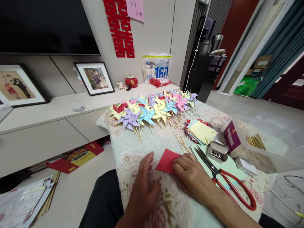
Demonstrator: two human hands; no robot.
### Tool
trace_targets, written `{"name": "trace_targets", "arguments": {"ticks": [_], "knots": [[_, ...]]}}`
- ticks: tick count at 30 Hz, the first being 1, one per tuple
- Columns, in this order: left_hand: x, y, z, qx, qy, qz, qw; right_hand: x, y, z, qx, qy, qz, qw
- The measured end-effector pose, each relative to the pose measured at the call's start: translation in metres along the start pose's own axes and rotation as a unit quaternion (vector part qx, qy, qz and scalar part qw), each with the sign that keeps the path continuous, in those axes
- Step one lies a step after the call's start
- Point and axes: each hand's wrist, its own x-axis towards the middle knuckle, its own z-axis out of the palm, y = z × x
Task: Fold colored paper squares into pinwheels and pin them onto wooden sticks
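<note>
Pinwheels assembled, ctr of frame; red sheet, lower ctr, not yet formed, R hand grip closed on its edge, L hand grip spread, nil held; paper stack, right of ctr, remaining.

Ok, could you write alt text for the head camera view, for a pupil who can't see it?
A person's right hand touches a piece of red paper on a floral tablecloth, the open left hand beside it. Red-handled metal scissors and a stack of coloured paper lie to the right; beyond are multicoloured paper pinwheels on thin wooden sticks.
</note>
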Motion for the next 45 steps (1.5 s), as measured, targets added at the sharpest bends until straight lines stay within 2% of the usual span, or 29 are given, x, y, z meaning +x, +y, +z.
{"name": "trace_targets", "arguments": {"ticks": [3,5,8,13,17,26,31,37,45], "knots": [[-0.019,0.002,0.004,0.179,-0.022,0.135,0.974,-0.007,-0.005,0.006,-0.001,-0.034,-0.017,0.999],[-0.021,0.006,0.01,0.255,-0.003,0.199,0.946,-0.008,-0.008,0.004,0.01,-0.051,-0.024,0.998],[-0.015,0.011,0.014,0.289,0.05,0.229,0.928,-0.005,-0.009,-0.003,0.06,-0.077,-0.026,0.995],[-0.006,0.012,0.009,0.269,0.039,0.181,0.945,-0.001,0.003,-0.017,0.101,-0.129,0.044,0.985],[-0.003,0.015,0.007,0.246,0.038,0.124,0.961,0.0,0.013,-0.012,0.111,-0.146,0.076,0.98],[-0.001,0.021,0.005,0.214,0.044,0.079,0.973,0.001,0.015,-0.008,0.18,-0.134,0.108,0.968],[0.001,0.016,0.008,0.234,0.077,0.067,0.967,0.002,0.014,-0.004,0.21,-0.131,0.149,0.957],[0.004,0.009,0.011,0.304,0.105,0.076,0.944,0.001,0.015,0.004,0.177,-0.101,0.178,0.963],[0.006,0.007,0.018,0.363,0.115,0.079,0.921,0.0,0.017,0.006,0.131,-0.119,0.17,0.97]]}}
